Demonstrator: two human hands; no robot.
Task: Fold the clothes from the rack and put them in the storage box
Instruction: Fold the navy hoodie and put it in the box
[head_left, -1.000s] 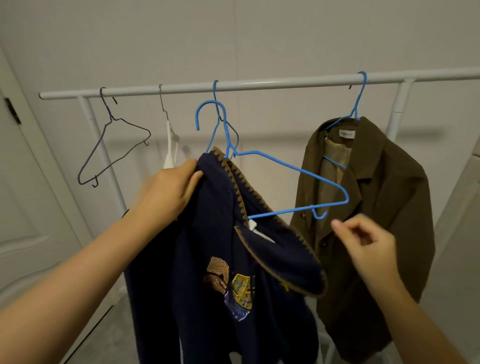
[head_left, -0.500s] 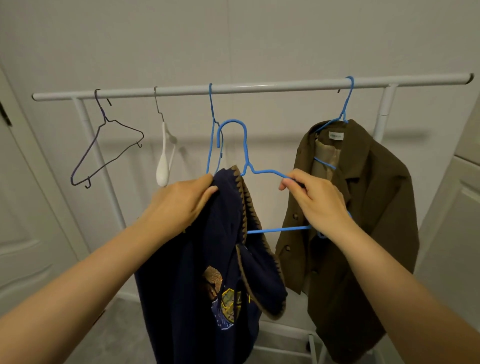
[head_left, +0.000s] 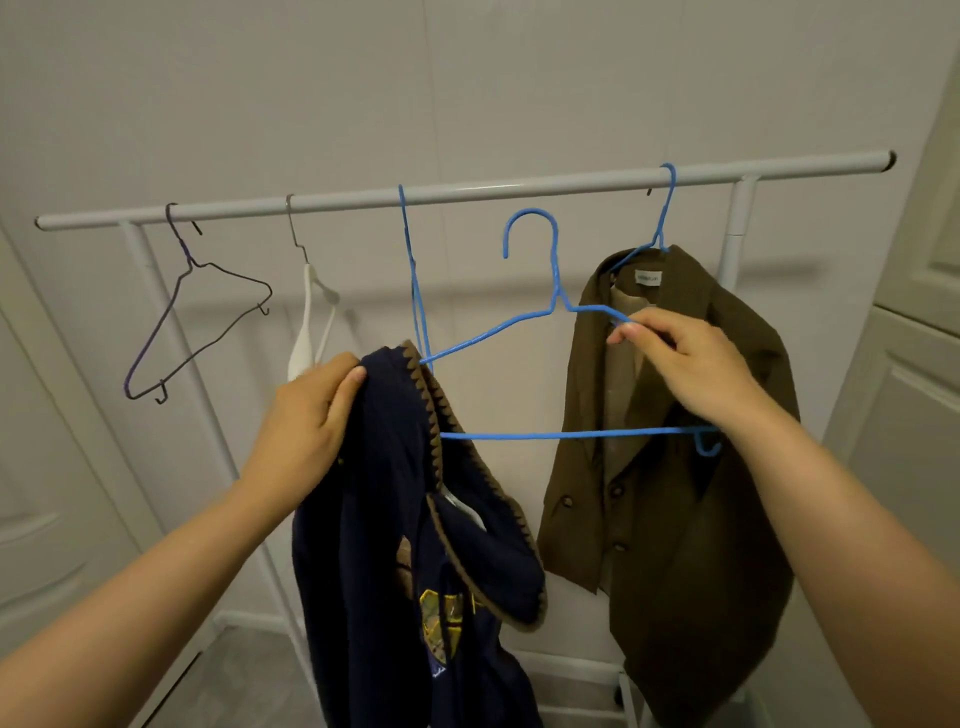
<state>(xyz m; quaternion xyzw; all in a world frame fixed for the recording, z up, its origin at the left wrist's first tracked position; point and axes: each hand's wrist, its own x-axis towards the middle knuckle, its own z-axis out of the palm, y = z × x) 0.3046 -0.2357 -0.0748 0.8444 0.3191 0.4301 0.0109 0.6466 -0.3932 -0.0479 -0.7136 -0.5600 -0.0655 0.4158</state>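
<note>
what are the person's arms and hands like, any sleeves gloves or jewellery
Both forearms are bare as far as the frame shows them, with no sleeve or cuff in view. The left hand and the right hand wear no gloves, and no ring, watch or bracelet shows on the sides facing the camera. Fingernails look short and unpainted.

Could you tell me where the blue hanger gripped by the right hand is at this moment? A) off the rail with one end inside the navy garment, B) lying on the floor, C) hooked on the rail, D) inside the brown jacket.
A: the blue hanger has its hook free below the rail, one end inside the navy garment, gripped by the right hand.
</note>
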